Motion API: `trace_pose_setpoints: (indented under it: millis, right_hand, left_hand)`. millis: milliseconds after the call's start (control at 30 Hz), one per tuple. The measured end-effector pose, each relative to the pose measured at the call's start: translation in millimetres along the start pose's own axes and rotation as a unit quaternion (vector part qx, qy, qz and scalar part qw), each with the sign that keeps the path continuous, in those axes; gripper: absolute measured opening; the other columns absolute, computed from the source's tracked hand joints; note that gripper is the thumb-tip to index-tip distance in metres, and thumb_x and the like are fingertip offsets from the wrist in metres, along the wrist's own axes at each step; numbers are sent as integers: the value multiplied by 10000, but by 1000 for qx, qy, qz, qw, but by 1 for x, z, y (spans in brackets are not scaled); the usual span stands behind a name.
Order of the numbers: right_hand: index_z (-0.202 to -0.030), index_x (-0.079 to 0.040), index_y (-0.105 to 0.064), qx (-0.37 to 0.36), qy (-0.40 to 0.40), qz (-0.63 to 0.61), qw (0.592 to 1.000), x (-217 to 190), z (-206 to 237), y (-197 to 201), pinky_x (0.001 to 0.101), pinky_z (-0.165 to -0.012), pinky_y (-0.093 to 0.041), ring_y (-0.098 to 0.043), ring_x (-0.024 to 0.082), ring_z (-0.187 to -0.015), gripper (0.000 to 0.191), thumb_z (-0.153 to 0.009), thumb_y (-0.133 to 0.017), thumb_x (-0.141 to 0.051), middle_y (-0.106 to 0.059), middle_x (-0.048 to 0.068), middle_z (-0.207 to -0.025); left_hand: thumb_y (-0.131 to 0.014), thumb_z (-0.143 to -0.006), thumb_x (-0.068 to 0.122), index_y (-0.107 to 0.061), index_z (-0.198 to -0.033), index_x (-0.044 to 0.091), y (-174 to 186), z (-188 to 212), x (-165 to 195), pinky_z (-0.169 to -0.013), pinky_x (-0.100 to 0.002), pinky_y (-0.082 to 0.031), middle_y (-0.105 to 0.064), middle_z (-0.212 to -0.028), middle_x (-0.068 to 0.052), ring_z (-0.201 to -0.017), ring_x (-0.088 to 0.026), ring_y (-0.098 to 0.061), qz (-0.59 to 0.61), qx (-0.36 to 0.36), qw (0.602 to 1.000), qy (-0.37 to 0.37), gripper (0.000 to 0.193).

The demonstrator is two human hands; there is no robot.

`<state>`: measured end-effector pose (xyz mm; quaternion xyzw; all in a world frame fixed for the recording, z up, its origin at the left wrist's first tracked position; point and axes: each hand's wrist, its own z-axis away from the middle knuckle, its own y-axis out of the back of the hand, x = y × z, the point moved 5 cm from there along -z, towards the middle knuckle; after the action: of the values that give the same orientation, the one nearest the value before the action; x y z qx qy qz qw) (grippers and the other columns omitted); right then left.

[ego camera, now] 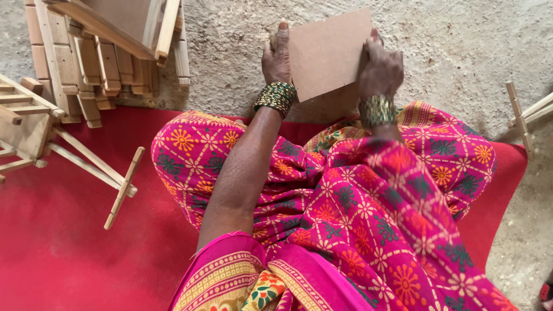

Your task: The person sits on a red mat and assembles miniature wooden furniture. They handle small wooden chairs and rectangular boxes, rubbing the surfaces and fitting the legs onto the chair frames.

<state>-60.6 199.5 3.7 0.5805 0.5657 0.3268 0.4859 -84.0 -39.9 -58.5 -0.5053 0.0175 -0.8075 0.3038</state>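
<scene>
By the far left edge of the red mat (63,242) I saw stacked wooden frames (98,52). My left hand (276,57) was closed on the left edge of a flat brown board (328,52). My right hand (379,68) gripped its right edge. The board sat between both hands, over the concrete floor (461,52), tilted, equally near each.

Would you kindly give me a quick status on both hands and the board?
Left hand and right hand both grip the brown board by its edges. Board held above the concrete floor. Nothing blocking.
</scene>
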Motion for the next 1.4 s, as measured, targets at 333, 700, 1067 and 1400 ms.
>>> trace_pose_setpoints:
  millis: [333, 700, 1067, 1400]
  right_hand:
    - [-1215, -130, -681, 85, 282, -126, 947, -128, 46, 62, 306, -754, -596, -682, 183, -894, 185, -1043, -625, -169, -750, 52, -1083]
    - [-1196, -189, -753, 13, 107, -5, 994, -17, 40, 13, 329, -668, -595, -661, 216, -831, 229, -1051, -581, -146, -729, 65, -907]
    - [-1139, -300, -794, -95, -54, 4, 994, 1, 13, 21, 396, -630, -561, -629, 252, -747, 185, -1087, -621, -338, -686, 115, -788]
    - [-1183, -321, -779, -18, 117, 2, 993, -47, -71, 1, 365, -670, -611, -648, 198, -755, 324, -985, -623, -118, -738, 51, -888]
  left_hand:
    - [-697, -723, 724, -668, -1107, 58, 8, -9, 3, -739, -312, -641, -741, -947, -78, -838, -183, -744, -69, 31, 997, 9, 769]
    - [-713, -770, 676, -691, -1117, 48, 4, 0, 8, -767, -311, -622, -771, -953, -72, -833, -151, -747, -85, 42, 996, -1, 717]
    - [-717, -799, 654, -682, -900, 99, 2, -7, 11, -672, -293, -547, -669, -786, -3, -704, -126, -623, -93, 44, 992, -75, 565]
    - [-679, -768, 732, -651, -827, 115, 11, -5, 9, -790, -294, -535, -702, -796, -10, -770, -148, -654, -194, 84, 977, -31, 621]
